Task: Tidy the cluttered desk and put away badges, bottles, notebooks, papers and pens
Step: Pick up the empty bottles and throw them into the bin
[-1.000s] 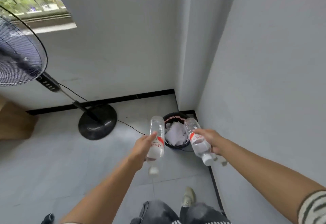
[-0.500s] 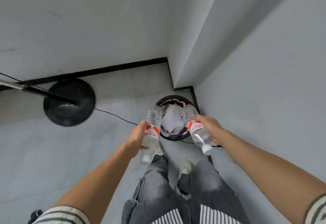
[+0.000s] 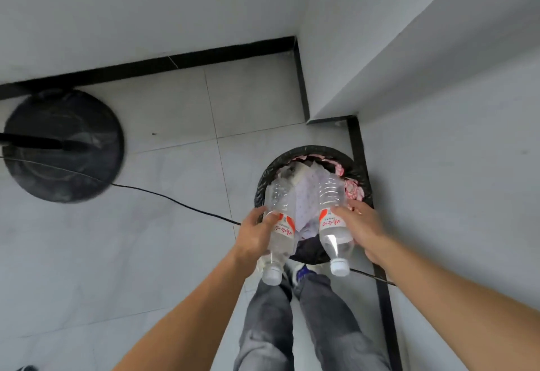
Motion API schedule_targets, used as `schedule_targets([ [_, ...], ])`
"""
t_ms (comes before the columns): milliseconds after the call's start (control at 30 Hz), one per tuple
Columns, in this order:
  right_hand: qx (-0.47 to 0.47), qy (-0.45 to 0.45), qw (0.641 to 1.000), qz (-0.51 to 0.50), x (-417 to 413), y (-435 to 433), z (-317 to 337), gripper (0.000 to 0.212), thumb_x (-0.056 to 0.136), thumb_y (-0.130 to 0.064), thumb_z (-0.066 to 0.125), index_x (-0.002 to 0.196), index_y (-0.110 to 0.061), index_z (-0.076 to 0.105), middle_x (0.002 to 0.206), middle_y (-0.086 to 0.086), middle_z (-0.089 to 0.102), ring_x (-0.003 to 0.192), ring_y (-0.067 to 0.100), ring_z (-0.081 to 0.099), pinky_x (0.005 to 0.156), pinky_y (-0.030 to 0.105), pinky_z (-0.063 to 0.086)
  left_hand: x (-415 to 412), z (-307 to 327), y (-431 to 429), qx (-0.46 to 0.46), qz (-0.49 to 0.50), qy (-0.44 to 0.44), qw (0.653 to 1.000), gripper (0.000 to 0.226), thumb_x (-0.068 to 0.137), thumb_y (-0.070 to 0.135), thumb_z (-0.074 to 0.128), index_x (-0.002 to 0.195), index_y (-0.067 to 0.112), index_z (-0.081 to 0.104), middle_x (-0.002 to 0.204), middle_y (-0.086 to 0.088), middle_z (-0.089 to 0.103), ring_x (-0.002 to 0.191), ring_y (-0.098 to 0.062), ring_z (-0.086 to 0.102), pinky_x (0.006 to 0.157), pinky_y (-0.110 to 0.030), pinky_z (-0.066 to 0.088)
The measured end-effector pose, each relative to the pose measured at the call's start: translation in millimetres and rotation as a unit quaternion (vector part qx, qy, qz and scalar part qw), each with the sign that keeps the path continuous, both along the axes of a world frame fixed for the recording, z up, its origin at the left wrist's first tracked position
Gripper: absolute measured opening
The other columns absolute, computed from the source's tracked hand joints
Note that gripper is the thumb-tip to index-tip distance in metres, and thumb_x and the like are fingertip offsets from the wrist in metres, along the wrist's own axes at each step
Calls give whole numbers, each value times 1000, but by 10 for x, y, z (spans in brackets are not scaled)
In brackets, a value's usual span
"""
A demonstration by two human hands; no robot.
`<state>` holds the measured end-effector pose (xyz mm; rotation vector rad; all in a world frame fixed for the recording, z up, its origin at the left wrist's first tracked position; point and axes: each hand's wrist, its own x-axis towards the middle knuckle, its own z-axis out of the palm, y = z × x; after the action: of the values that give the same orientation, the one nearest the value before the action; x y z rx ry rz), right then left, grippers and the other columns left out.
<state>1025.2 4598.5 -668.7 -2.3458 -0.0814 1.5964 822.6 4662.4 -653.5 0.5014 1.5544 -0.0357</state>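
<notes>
1. Bottles are what we carry now: the left bottle (image 3: 280, 226), cap toward us, sits clamped in our left hand (image 3: 254, 234) above the near-left rim of the waste bin (image 3: 361, 170).
2. A second ago we held both well short of the bin; now both bases hang over the crumpled paper (image 3: 306, 195) inside it.
3. The right bottle (image 3: 333, 218), cap toward us too, is gripped by our right hand (image 3: 361, 228) over the near-right rim.
4. We judge the drop is next; the bin looks nearly full, so either could roll out.
</notes>
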Motion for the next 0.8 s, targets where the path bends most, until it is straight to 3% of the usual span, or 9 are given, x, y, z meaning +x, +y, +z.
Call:
schedule_targets([
  [100,-19,-12,1000,17,14,-17,-545,59,88,-35,70,139,-21,46,125,9,59,91,22,65,60,30,54,100,-546,-19,-1,-5,5,1000,50,97,33,56,142,18,41,127,-14,59,88,-21,64,55,-25,49],
  [167,-27,-33,998,46,3,-69,-907,61,87,-38,70,141,-21,46,130,9,56,98,24,62,73,37,57,172,-896,-79,4,-11,9,1000,51,97,32,54,143,16,40,129,-15,58,99,-27,64,59,-27,52],
  [200,-25,-43,997,66,-1,-78,-1013,62,88,-38,69,143,-21,44,132,7,55,100,23,60,79,36,55,201,-1004,-90,5,-13,6,1000,50,98,32,54,142,14,41,128,-15,58,102,-28,64,61,-27,53],
  [300,-22,-63,991,117,-33,-145,-1253,64,90,-34,67,147,-21,40,124,0,55,96,17,53,72,26,45,285,-1230,-168,1,-22,-9,1000,46,98,34,52,137,12,45,120,-14,63,95,-23,65,72,-27,52],
  [400,-36,-64,988,134,-17,-230,-1287,65,88,-36,69,144,-17,44,134,4,53,114,25,55,95,41,50,305,-1244,-233,11,-68,13,998,47,99,40,47,138,13,45,126,-11,59,102,-25,61,92,-35,48],
  [467,-47,-42,990,130,20,-264,-1195,64,88,-35,69,143,-15,44,131,6,54,115,28,56,97,49,51,283,-1148,-226,16,-86,30,996,45,99,41,47,135,13,49,126,-8,59,110,-28,59,100,-44,47],
  [567,-54,-26,986,155,67,-265,-993,50,89,-32,66,135,-17,52,116,5,60,103,27,61,91,49,54,238,-926,-160,11,-89,54,995,36,98,32,50,127,11,54,111,-8,60,105,-29,61,92,-42,52],
  [700,-37,-27,978,205,121,-164,-509,41,90,-33,63,128,-20,57,112,3,62,95,24,64,81,39,57,209,-383,-20,26,-100,71,992,19,96,19,47,112,11,57,82,-8,58,75,-25,58,63,-31,48],
  [800,-25,-20,974,224,146,-57,-45,43,90,-33,63,129,-16,58,117,3,62,98,23,64,84,39,56,236,59,60,37,-133,79,987,19,96,20,47,110,11,57,85,-10,61,72,-25,60,59,-30,46],
])
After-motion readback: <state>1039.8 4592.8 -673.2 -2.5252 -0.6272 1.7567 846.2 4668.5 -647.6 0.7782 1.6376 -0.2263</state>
